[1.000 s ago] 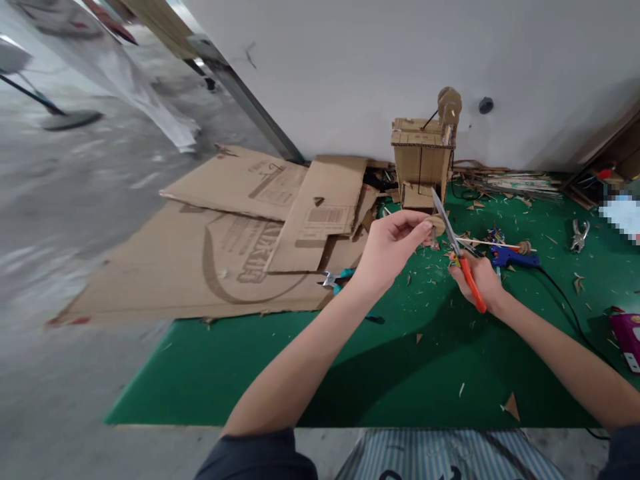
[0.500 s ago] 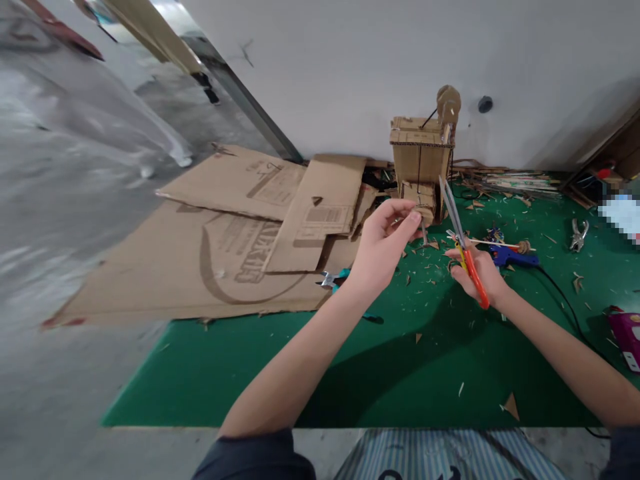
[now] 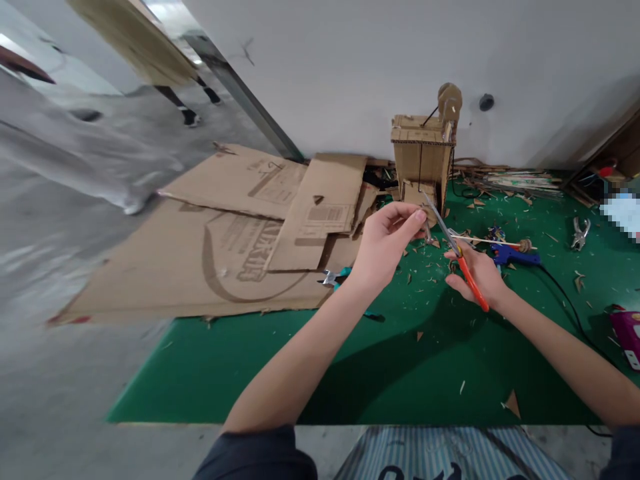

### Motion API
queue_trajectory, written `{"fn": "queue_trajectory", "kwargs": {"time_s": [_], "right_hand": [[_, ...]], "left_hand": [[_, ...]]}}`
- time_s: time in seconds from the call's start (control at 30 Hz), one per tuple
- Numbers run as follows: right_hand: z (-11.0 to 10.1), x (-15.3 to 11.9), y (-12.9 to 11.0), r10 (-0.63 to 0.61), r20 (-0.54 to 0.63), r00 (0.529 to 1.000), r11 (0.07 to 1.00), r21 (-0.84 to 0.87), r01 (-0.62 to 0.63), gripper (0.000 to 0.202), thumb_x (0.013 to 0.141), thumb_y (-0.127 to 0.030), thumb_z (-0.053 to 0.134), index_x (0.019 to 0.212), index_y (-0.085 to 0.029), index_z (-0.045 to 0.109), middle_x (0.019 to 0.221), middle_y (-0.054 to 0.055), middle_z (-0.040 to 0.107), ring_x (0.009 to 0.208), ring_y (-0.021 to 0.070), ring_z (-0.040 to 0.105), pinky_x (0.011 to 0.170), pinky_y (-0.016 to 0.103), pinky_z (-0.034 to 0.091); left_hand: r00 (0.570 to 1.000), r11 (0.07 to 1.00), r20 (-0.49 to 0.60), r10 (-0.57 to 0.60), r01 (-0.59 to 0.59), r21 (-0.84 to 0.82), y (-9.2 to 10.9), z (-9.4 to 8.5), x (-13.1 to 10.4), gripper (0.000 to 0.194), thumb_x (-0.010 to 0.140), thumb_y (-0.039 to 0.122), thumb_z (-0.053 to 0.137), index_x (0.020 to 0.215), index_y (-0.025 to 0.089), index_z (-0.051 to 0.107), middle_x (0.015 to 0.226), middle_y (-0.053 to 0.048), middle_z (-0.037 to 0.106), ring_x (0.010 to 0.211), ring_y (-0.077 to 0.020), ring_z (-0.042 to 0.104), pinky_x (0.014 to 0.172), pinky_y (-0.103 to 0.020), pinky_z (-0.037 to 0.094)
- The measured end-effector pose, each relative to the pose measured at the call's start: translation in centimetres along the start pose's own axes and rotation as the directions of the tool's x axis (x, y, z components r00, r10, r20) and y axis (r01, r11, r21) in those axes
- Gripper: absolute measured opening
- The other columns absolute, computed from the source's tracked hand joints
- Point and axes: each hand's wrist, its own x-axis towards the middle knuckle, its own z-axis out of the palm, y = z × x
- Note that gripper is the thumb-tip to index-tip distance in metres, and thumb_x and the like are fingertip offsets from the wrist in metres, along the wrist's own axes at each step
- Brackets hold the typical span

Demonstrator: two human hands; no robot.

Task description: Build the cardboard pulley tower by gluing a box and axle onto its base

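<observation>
Head view: left hand [image 3: 381, 248] pinches small cardboard disc [image 3: 431, 217] between thumb and fingertips, right hand [image 3: 483, 275] grips orange-handled scissors [image 3: 469, 279], long axis slanting up-left from right palm toward disc, tips beside left fingers, blade-disc contact unclear.

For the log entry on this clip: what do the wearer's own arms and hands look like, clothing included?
The left hand and right hand are bare, with no glove, ring or watch to be seen. The left sleeve and right sleeve are plain and dark navy, ending near the elbows, so both forearms are uncovered.
</observation>
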Motion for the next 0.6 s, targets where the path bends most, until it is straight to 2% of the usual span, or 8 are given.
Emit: {"fn": "queue_trajectory", "kwargs": {"time_s": [0.17, 0.3, 0.47, 0.6], "right_hand": [[-0.6, 0.2, -0.9, 0.042, -0.002, 0.999, 0.998, -0.045, -0.042, 0.067, 0.089, -0.062, 0.058, 0.139, -0.018, 0.052, 0.104, 0.013, 0.076, 0.094, 0.0328, 0.073, 0.08, 0.041, 0.054], [-1.3, 0.4, -1.6, 0.074, 0.029, 0.997, 0.994, -0.083, -0.072, 0.054, 0.09, -0.057, 0.055, 0.127, -0.018, 0.057, 0.089, 0.009, 0.075, 0.081, 0.0296, 0.071, 0.071, 0.037, 0.048], [-1.4, 0.6, -1.8, 0.039, -0.023, 0.999, 0.993, -0.107, -0.041, 0.028, 0.092, -0.043, 0.049, 0.107, -0.021, 0.058, 0.089, 0.008, 0.074, 0.079, 0.0257, 0.07, 0.066, 0.032, 0.042], [-0.9, 0.5, -1.4, 0.012, -0.051, 0.999, 0.992, -0.125, -0.019, 0.026, 0.091, -0.042, 0.048, 0.103, -0.021, 0.058, 0.087, 0.009, 0.074, 0.077, 0.0255, 0.069, 0.064, 0.031, 0.041]], "left_hand": [[0.999, 0.999, 0.033, 0.012, -0.014, 0.049, 0.0, -0.1, 0.0, 0.016, 0.079, 0.032, 0.08, 0.084, 0.019, 0.072, 0.076, 0.0, 0.071, 0.064, -0.0078, 0.062, 0.06, -0.021, 0.053], [0.999, 0.994, 0.023, 0.026, -0.028, 0.105, 0.1, -0.3, 0.0, 0.016, 0.079, 0.032, 0.081, 0.085, 0.018, 0.075, 0.078, -0.002, 0.074, 0.066, -0.0092, 0.064, 0.061, -0.022, 0.054], [0.999, 0.991, 0.023, 0.036, -0.039, 0.131, 0.2, -0.2, -0.1, 0.014, 0.077, 0.031, 0.081, 0.083, 0.019, 0.076, 0.077, -0.003, 0.074, 0.066, -0.0103, 0.065, 0.061, -0.024, 0.055], [0.999, 0.991, 0.012, 0.04, -0.041, 0.124, 0.2, -0.1, -0.2, 0.012, 0.077, 0.03, 0.081, 0.081, 0.02, 0.077, 0.077, -0.003, 0.074, 0.065, -0.01, 0.064, 0.061, -0.024, 0.056]]}}
